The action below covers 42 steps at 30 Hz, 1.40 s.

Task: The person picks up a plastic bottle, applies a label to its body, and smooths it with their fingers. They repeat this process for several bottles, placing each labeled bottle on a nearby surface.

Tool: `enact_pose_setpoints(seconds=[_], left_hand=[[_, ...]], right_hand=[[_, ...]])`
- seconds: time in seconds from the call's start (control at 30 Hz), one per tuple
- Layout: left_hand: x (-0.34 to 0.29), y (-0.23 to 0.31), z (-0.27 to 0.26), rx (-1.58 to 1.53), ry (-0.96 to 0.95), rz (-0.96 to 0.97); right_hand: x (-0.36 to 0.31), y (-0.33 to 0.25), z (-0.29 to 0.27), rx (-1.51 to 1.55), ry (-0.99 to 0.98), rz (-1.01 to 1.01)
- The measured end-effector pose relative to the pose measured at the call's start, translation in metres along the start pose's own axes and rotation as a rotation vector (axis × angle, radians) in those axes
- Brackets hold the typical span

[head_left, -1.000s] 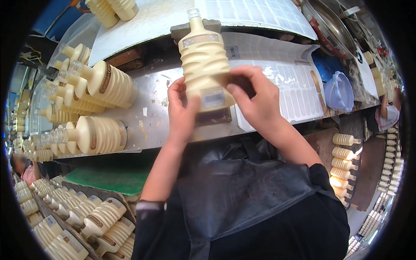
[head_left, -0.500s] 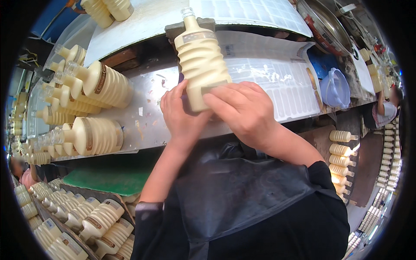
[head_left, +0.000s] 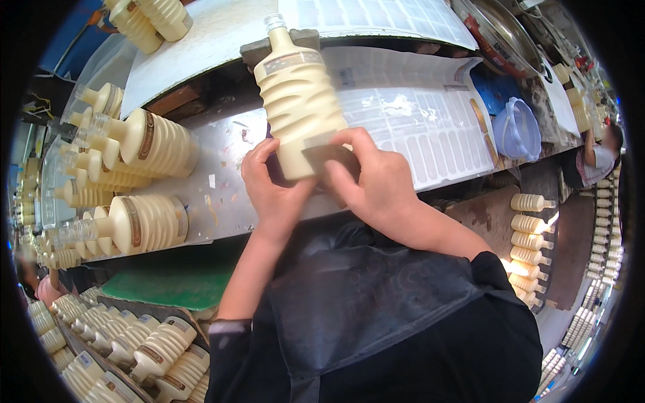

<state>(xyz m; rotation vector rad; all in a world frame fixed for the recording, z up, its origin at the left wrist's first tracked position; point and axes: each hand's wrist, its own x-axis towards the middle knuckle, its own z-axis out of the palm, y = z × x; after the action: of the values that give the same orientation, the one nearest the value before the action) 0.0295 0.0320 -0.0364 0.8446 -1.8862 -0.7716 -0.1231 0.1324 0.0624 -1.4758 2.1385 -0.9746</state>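
Observation:
A cream-coloured bottle with a wavy ribbed body and a clear threaded neck lies tilted away from me, its shoulder near a grey block. My left hand is wrapped round its base from the left. Between the thumb and fingers of my right hand is a thin, dark, flat piece, pressed against the lower right side of the bottle. Beside its edge shows a small greyish label. A band of label runs round the shoulder.
Several labelled cream bottles lie on the metal table at left. A label sheet is spread to the right, beside a lilac bucket. Crates of bottles stand lower left. Another person is at far right.
The bottle and my left hand have shifted slightly left. My right hand has turned, and the dark flat piece, hidden before, now shows against the bottle.

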Motion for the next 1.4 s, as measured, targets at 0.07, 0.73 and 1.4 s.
enact_pose_setpoints(seconds=[0.07,0.73,1.4], left_hand=[[-0.001,-0.004,-0.001,-0.02,-0.011,-0.021],[-0.003,-0.015,-0.013,-0.324,-0.061,-0.256],[0.024,0.014,-0.019,0.094,-0.073,0.23]], right_hand=[[0.002,0.007,0.002,0.014,0.079,0.045],[0.009,0.028,0.019,0.229,0.362,-0.513],[0.029,0.133,-0.052,0.168,0.182,0.155]])
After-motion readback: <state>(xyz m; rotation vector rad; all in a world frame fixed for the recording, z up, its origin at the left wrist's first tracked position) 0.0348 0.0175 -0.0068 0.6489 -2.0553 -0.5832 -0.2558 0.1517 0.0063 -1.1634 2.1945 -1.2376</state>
